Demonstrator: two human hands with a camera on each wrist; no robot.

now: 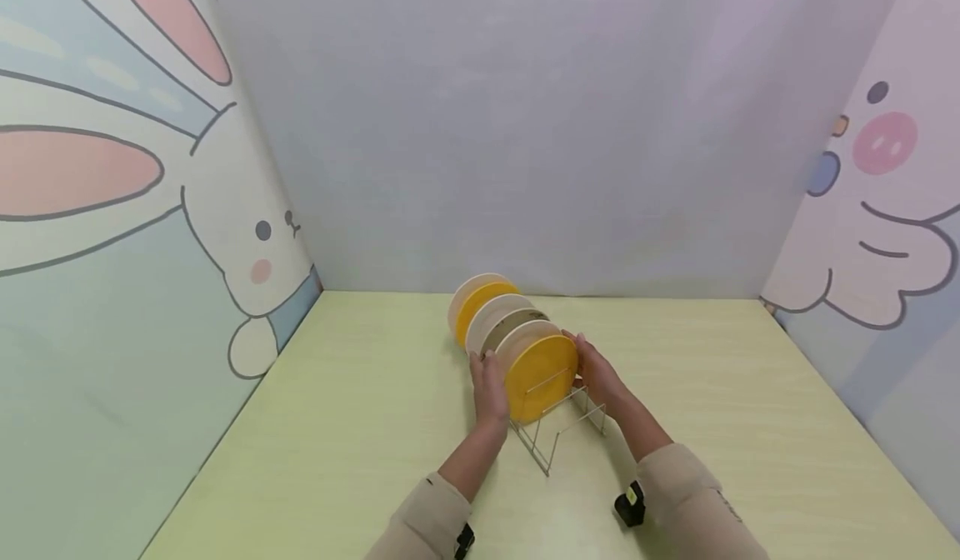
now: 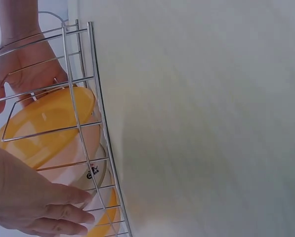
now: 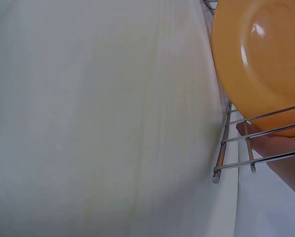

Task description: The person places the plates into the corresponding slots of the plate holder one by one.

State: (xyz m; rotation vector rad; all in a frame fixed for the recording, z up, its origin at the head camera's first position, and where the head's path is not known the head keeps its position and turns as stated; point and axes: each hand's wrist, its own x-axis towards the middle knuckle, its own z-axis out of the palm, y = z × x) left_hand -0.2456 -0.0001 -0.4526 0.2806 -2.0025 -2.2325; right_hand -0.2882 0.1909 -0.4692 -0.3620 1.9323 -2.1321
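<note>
Several round plates stand on edge in a row in a wire rack (image 1: 558,435). The front one is a yellow plate (image 1: 542,381), with a pale pink plate (image 1: 520,345) right behind it. White, grey-brown, yellow and cream ones follow toward the back. At the left side of the front plates lies my left hand (image 1: 489,389), fingers extended along their edges. Opposite it, my right hand (image 1: 596,372) rests at the right edge of the yellow plate, fingers loosely bent. In the left wrist view, the left hand's fingers (image 2: 63,217) reach along the rack's wires.
The rack stands on a pale yellow-green table (image 1: 360,427). Behind it rises a plain grey-white wall (image 1: 525,127). Side panels carry a cartoon rabbit (image 1: 247,268) on the left and a pink-nosed figure (image 1: 885,235) on the right. The rack's front slots extend past the yellow plate.
</note>
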